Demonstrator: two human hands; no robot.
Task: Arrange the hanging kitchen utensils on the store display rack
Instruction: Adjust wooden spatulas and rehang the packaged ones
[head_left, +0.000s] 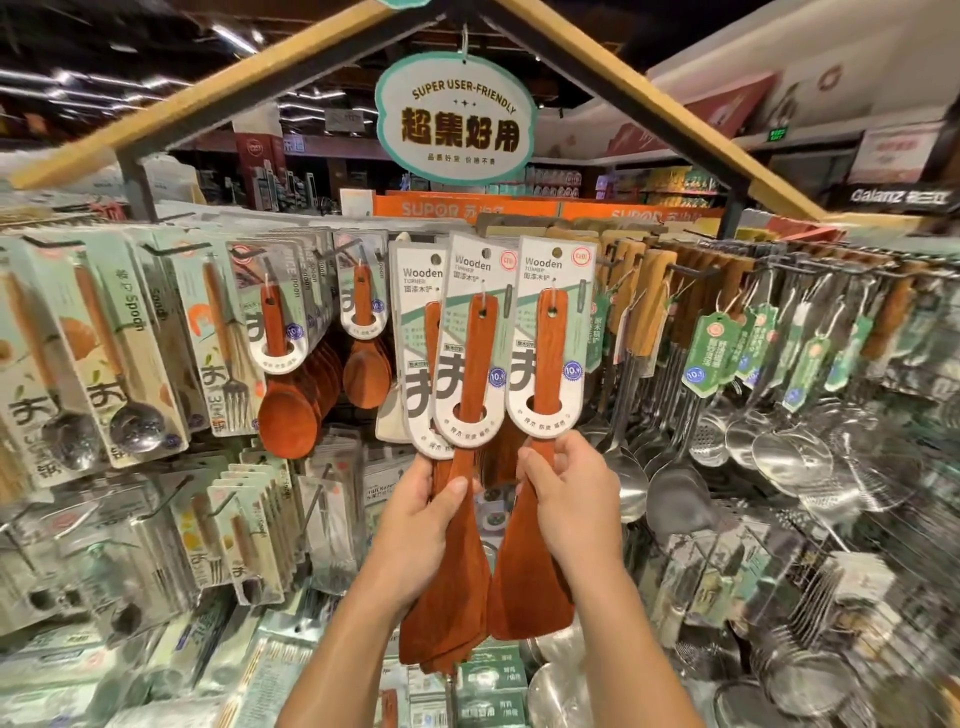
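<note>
A store display rack (779, 270) under a "SUPER USER-FRIENDLY" sign (455, 118): left hand (423, 512) grips two carded "Wooden Turner" spatulas (457, 374), right hand (569, 499) grips one (549, 364).

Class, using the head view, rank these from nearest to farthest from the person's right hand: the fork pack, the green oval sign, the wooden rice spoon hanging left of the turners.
From the right hand:
1. Wooden rice spoon, left, nearest.
2. Fork pack, farther left.
3. Green oval sign, overhead, farthest.
</note>
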